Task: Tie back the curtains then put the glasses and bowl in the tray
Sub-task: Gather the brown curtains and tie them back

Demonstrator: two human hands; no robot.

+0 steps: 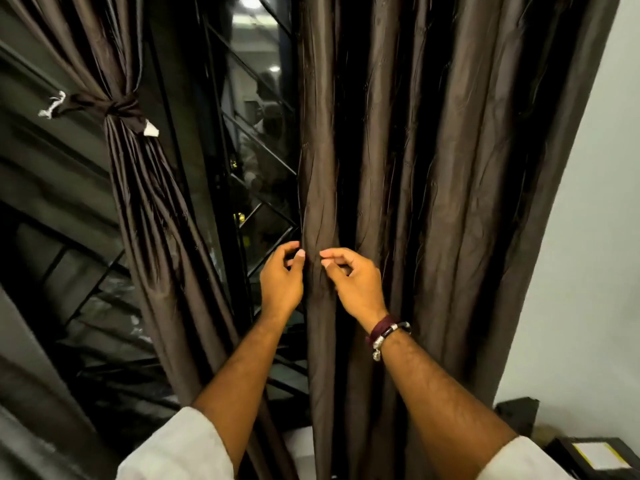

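The left brown curtain (145, 188) is gathered and bound by a knotted brown tie-back (117, 109) with white frayed ends. The right brown curtain (433, 168) hangs loose in long folds. My left hand (282, 282) and my right hand (353, 282) are both at its inner edge, fingers curled, thumbs and forefingers touching the leading fold from either side. Whether either hand has pinched the fabric is unclear. A dark bracelet sits on my right wrist. No glasses, bowl or tray are in view.
Between the curtains is a dark window (256, 133) with a black metal grille that reflects ceiling lights and a person. A white wall (595, 237) stands at the right. Dark boxes (588, 455) sit at the bottom right corner.
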